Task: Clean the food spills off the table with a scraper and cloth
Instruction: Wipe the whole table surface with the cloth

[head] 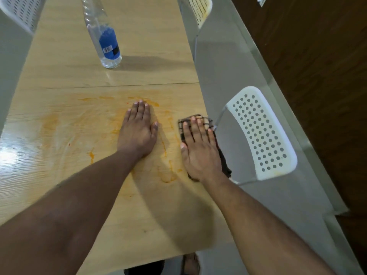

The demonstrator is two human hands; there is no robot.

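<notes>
Orange food smears (90,124) spread across the pale wooden table (139,219), from the left of centre to near its right edge. My left hand (137,132) lies flat on the table among the smears, fingers straight and together. My right hand (200,149) presses flat on a dark checked cloth (200,118) at the table's right edge, fingers straight. The cloth sticks out beyond the fingertips and along the right side of that hand. No scraper is in view.
A clear plastic water bottle (105,40) with a blue label stands on the far half of the table. A white perforated chair (262,132) stands close to the right edge. Other white chairs stand at the far right (199,8) and far left (21,10).
</notes>
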